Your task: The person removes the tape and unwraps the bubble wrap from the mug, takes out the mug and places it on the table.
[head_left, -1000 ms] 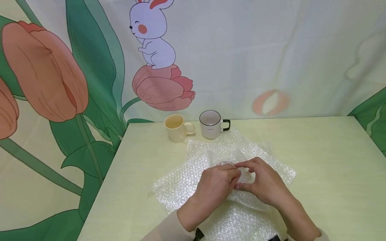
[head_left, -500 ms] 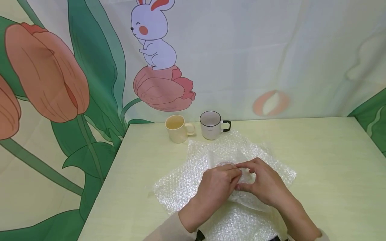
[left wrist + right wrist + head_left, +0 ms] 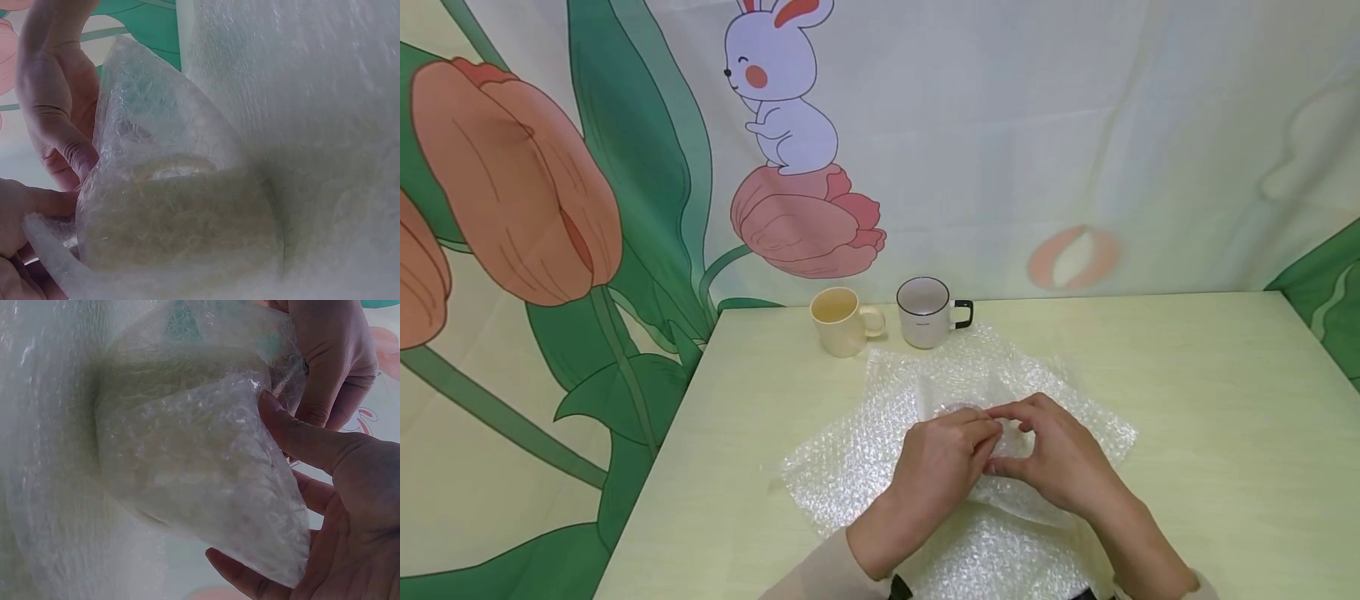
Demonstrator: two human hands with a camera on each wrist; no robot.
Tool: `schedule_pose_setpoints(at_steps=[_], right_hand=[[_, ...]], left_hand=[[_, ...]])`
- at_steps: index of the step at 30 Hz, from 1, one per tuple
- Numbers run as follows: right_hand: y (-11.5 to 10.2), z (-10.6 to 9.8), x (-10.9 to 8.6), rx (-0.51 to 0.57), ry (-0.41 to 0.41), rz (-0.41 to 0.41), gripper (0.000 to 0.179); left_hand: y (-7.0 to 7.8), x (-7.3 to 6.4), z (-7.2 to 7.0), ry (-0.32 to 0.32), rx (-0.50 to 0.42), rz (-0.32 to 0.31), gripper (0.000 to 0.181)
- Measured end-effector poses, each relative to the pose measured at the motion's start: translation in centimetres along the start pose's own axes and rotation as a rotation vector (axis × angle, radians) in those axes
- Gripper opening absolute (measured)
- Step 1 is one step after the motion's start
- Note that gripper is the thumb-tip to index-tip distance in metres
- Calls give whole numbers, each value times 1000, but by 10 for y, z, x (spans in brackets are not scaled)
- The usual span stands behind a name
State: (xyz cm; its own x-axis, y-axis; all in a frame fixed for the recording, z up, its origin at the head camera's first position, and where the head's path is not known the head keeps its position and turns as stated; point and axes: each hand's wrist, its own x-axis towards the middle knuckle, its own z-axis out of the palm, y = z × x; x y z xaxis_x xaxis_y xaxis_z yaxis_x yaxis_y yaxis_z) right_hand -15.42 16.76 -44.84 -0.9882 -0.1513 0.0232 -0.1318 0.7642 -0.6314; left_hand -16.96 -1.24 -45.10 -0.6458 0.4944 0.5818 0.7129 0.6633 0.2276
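On the table, a pale cylindrical mug [image 3: 181, 219] stands wrapped in bubble wrap [image 3: 850, 450]; its curved handle [image 3: 178, 164] shows faintly through the film in the left wrist view. My left hand [image 3: 942, 454] pinches folded wrap at the mug's top. From the other side, my right hand [image 3: 1063, 458] has its thumb and fingers bent round the wrap, the thumb [image 3: 290, 422] pressing it at the upper edge. A loose flap of wrap [image 3: 275, 550] sticks out by the right fingers. Both hands meet over the mug and hide most of it in the head view.
Behind the wrap stand a yellow mug [image 3: 837, 325] and a white mug [image 3: 923, 312] with a black rim and handle. Flat layers of bubble wrap spread under the work on the pale table [image 3: 1217, 433]. A printed cloth [image 3: 970, 150] hangs along the back edge.
The head view has shifted very slightly. Both hands keep the same hold on the wrap, and the two mugs behind have not moved.
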Motion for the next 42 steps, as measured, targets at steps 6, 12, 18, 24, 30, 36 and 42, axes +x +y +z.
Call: schedule_pose_setpoints(at_steps=[6, 12, 18, 24, 30, 36, 42], right_hand=[[0, 0, 2, 3, 0, 4, 57], [0, 0, 2, 3, -4, 10, 58], [0, -1, 2, 4, -9, 11, 60], [1, 0, 2, 2, -8, 5, 61], [3, 1, 1, 6, -7, 3, 64], [3, 1, 1, 4, -3, -4, 64], [4, 2, 1, -6, -3, -24, 60]], left_hand=[[1, 0, 1, 2, 8, -15, 11], [0, 2, 0, 11, -9, -36, 9], [0, 6, -3, 16, -75, -92, 9], [0, 4, -3, 38, -84, -80, 7], [-4, 2, -4, 70, -177, -103, 6], [-7, -1, -8, 84, -404, -216, 7], [-12, -3, -11, 87, -609, -337, 7]])
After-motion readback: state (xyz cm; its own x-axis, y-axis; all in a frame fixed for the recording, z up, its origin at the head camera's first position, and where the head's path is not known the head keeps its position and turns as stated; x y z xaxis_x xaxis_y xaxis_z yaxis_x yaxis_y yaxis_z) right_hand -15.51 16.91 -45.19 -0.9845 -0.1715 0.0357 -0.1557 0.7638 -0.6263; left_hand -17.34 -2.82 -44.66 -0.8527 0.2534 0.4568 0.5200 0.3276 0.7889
